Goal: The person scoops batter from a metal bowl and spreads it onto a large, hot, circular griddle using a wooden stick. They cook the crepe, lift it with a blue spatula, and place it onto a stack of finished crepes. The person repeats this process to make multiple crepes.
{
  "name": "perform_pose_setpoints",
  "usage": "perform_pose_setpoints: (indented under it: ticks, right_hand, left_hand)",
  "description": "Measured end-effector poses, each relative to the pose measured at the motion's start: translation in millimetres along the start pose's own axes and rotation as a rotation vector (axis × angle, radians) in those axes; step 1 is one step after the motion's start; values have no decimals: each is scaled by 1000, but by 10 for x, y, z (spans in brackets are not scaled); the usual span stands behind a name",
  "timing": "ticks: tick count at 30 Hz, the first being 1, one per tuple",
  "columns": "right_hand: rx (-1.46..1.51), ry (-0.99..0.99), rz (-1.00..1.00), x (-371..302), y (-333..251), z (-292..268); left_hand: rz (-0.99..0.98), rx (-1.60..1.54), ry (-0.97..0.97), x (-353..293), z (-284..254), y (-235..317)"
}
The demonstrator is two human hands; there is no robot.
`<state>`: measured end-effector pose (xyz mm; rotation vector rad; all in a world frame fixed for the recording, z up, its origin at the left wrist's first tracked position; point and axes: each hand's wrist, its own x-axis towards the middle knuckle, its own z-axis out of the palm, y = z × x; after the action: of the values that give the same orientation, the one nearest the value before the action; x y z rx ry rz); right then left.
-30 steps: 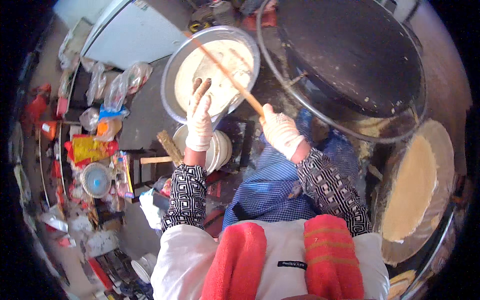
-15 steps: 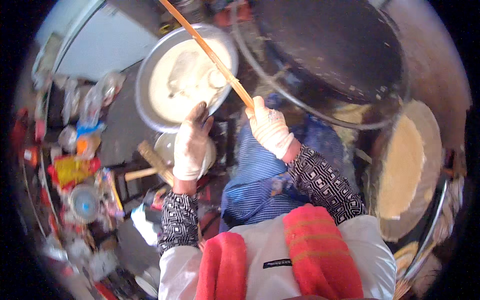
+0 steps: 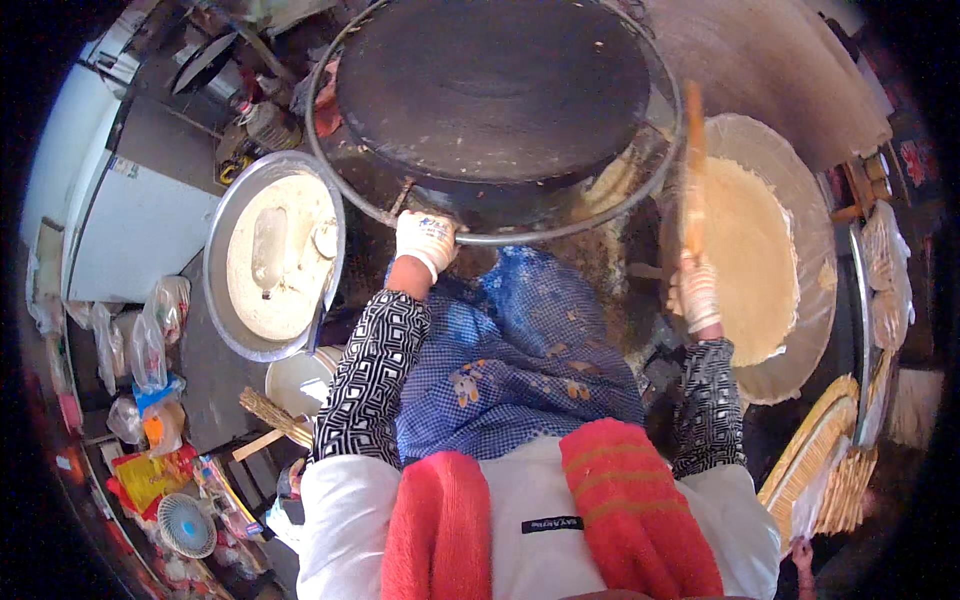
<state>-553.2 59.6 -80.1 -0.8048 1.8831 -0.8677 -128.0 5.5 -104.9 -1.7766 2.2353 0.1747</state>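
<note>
A large round dark griddle (image 3: 490, 95) lies ahead, with a metal ring (image 3: 540, 238) around it. On the ring's near edge my gloved left hand (image 3: 427, 240) is closed, its fingers partly hidden. My gloved right hand (image 3: 697, 293) grips the lower end of a wooden stick (image 3: 693, 175), which points away from me and is smeared by motion. Beneath and beside the stick stands a wide round container lined with clear plastic (image 3: 815, 290), holding a tan mass (image 3: 745, 250). At left, a metal basin (image 3: 215, 270) holds pale batter (image 3: 300, 205) with a clear scoop-like thing (image 3: 268, 250) in it.
A white pail (image 3: 290, 385) and a bundle of sticks (image 3: 275, 415) stand below the basin. Plastic bags (image 3: 148, 345) and a blue-and-white round basket (image 3: 187, 525) are at far left. Stacked tan flat sheets (image 3: 815, 440) lean at lower right.
My view has swung right. The right hand has carried the stick from above the basin to the tan mass. My left hand has gone from the basin's edge to the metal ring.
</note>
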Motion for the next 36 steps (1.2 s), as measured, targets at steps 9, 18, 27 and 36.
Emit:
perform_pose_setpoints:
  ticks: [9, 18, 27, 36]
  right_hand:
    - [1510, -1472, 313, -823, -452, 326]
    - [956, -1336, 108, -1231, -629, 770]
    - [542, -673, -15, -1258, 557, 1162]
    - [335, -580, -77, -1375, 350, 1526]
  left_hand:
    - [-112, -234, 183, -17, -276, 1284]
    - [97, -621, 433, -1883, -336, 45]
    - [-903, -1976, -15, -2902, 1424, -1754]
    - [-846, -2528, 154, -1847, 1446, -1632]
